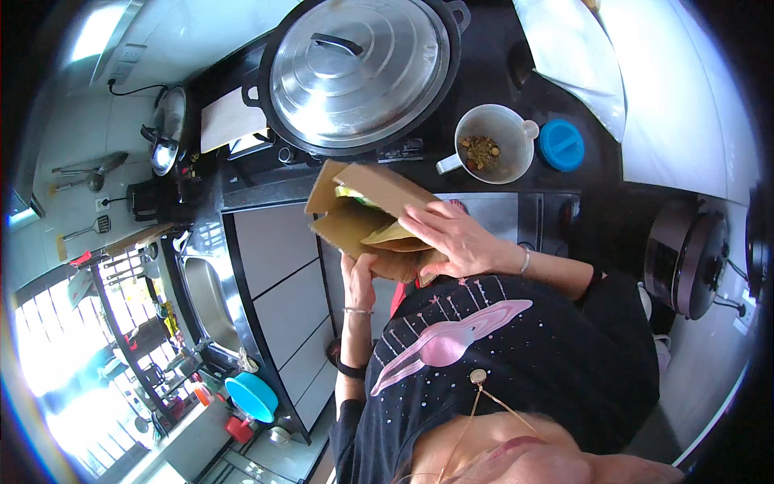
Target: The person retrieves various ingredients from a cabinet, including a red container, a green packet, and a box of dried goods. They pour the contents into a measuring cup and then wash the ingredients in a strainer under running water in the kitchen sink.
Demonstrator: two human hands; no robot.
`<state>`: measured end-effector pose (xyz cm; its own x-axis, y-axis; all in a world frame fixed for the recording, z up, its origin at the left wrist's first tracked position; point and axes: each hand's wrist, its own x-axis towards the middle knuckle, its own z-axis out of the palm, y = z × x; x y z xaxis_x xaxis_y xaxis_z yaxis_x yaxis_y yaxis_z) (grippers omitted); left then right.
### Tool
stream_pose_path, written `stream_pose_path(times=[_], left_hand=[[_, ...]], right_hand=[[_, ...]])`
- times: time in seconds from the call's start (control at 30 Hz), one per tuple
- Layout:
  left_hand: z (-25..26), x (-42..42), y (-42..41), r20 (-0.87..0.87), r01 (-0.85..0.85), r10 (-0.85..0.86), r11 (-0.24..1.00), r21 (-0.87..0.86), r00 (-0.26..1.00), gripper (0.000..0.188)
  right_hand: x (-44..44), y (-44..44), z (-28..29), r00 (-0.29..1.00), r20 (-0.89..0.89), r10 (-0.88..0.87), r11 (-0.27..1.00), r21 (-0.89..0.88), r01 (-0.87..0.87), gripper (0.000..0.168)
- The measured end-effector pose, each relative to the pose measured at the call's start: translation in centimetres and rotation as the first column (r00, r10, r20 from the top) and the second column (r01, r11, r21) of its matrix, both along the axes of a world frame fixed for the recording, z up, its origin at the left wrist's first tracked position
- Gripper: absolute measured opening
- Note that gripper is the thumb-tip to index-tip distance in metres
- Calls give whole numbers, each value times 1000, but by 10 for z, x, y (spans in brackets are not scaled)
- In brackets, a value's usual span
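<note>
An open cardboard box (387,193) is held in front of my chest, tilted with its flaps spread. My left hand (359,281) grips its near lower side. Across its right side lies my right hand (450,239), fingers on a flap and thumb below. A green and yellow packet (357,195) shows inside; the rest of the contents is hidden. Past the box, on the dark counter, stands a translucent plastic jug (511,158) with dried brown-green bits (479,152) at its bottom. Its blue lid (561,145) lies beside it.
A large wok with a metal lid (363,72) sits on the stove behind the box. White plastic sheeting (574,60) is at the back right, a rice cooker (686,260) at the right. On the left are a steel sink (211,302) and a blue basin (251,396).
</note>
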<state>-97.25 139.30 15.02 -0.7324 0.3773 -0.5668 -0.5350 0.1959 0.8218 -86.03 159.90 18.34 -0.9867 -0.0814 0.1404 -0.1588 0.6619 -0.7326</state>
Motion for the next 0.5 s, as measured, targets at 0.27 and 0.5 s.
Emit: stream_pose_path(times=[0.27,0.5], left_hand=[[5,39,-43,27,-328,328,944,27,944,39],[-15,95,-90,110,-532,525,795,292,844,37]], right_hand=[[-16,-11,-44,991,-73,109,883,-451,-131,102],[-8,-16,-120,834,-335,438,779,-322,-538,132]])
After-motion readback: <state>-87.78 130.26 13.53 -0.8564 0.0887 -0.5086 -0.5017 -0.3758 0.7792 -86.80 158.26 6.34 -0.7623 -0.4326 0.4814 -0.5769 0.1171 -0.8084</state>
